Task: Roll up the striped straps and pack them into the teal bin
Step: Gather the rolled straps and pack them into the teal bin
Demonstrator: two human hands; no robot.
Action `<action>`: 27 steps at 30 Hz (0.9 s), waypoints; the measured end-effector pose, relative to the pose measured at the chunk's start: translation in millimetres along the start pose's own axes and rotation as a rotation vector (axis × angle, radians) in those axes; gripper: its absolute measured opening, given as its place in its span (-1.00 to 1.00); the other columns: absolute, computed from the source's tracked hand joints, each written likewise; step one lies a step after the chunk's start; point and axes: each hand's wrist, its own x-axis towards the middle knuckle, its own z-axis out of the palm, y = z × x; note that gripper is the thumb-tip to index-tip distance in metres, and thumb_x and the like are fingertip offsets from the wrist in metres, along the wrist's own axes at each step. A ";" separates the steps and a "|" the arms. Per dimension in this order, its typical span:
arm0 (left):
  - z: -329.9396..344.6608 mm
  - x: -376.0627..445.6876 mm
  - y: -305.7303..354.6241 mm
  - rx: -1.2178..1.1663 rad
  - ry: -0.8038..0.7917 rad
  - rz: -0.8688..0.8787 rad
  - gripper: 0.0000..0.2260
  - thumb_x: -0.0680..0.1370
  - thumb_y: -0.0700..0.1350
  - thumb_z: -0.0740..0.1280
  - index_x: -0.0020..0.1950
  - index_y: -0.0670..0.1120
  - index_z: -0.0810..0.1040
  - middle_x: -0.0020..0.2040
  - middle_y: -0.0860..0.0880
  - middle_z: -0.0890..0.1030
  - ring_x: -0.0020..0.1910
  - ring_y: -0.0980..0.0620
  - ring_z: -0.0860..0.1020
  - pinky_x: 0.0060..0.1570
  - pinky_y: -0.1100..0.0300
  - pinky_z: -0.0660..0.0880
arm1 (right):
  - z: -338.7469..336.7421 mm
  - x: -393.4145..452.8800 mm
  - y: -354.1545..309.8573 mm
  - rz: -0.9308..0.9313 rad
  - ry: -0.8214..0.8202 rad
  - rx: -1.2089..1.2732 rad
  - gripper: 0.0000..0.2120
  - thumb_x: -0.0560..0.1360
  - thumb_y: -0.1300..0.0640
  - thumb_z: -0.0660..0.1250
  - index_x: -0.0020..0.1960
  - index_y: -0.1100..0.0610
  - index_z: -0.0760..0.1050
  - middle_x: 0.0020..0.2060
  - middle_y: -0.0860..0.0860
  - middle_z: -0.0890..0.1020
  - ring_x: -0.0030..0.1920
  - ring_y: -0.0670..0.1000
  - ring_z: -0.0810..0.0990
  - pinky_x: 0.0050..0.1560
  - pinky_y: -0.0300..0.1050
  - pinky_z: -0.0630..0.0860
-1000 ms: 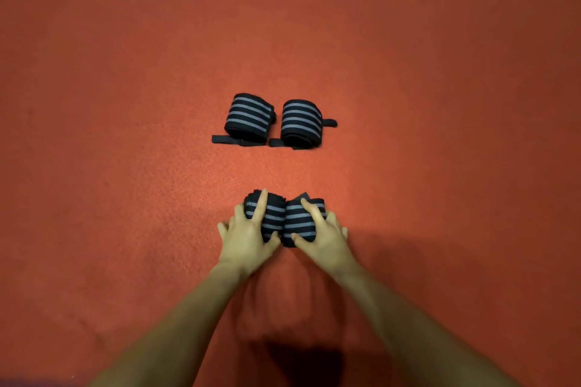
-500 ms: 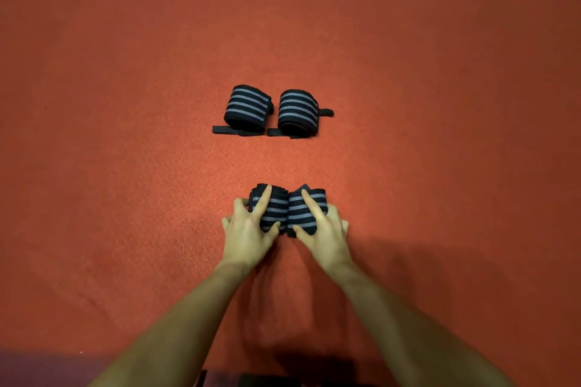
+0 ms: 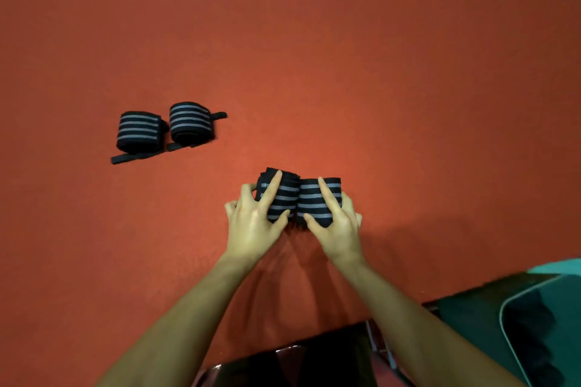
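Two rolled black straps with grey stripes sit side by side between my hands above the red surface. My left hand (image 3: 251, 223) grips the left roll (image 3: 284, 198), index finger over its top and thumb under it. My right hand (image 3: 338, 229) grips the right roll (image 3: 314, 201) the same way. Two more rolled striped straps lie on the red surface at the left: one (image 3: 140, 132) with a loose black tail in front, the other (image 3: 191, 122) right beside it. The teal bin (image 3: 515, 311) shows at the lower right corner, its inside dark.
The red carpet-like surface (image 3: 345, 56) fills the view. A dark object with a metal frame (image 3: 314, 361) lies at the bottom edge between my forearms, next to the bin.
The view has swung right, so the two lying rolls now appear at the left and the teal bin has come into view. My hands still hold both rolls together, shifted slightly right.
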 end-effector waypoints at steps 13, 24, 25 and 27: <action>91.6 -22.5 261.4 -0.128 -0.173 0.509 -0.32 0.44 0.02 0.45 0.49 0.15 0.22 0.17 -0.13 0.43 0.11 -0.05 0.47 0.09 -0.03 0.29 | -227.5 -92.8 133.2 0.274 0.446 -0.024 -0.30 0.47 -0.03 0.42 0.40 -0.41 0.08 0.39 -0.01 0.34 0.39 -0.06 0.28 0.32 -0.20 0.01; 194.9 -111.4 406.7 -0.066 -0.511 0.937 -0.34 0.39 0.01 0.49 0.45 0.11 0.34 0.06 -0.12 0.46 -0.05 -0.08 0.53 -0.04 0.06 0.36 | -301.5 -232.2 250.2 0.688 0.712 0.094 -0.30 0.40 -0.05 0.47 0.42 -0.33 0.22 0.31 0.03 0.42 0.35 0.06 0.39 0.37 0.15 0.31; 205.5 -121.5 410.7 -0.060 -0.565 0.939 -0.34 0.38 -0.01 0.50 0.45 0.10 0.36 0.06 -0.13 0.46 -0.06 -0.11 0.54 -0.05 0.04 0.40 | -299.4 -242.7 259.7 0.735 0.714 0.107 -0.30 0.39 -0.04 0.48 0.41 -0.32 0.23 0.29 0.02 0.42 0.32 0.06 0.41 0.36 0.13 0.33; 225.1 -137.9 414.6 -0.039 -0.649 0.948 -0.34 0.36 -0.02 0.50 0.44 0.10 0.37 0.08 -0.15 0.46 -0.04 -0.17 0.56 -0.03 -0.01 0.45 | -293.5 -259.0 276.0 0.802 0.711 0.146 -0.30 0.37 0.00 0.51 0.41 -0.26 0.28 0.27 0.02 0.42 0.29 0.06 0.42 0.37 0.01 0.34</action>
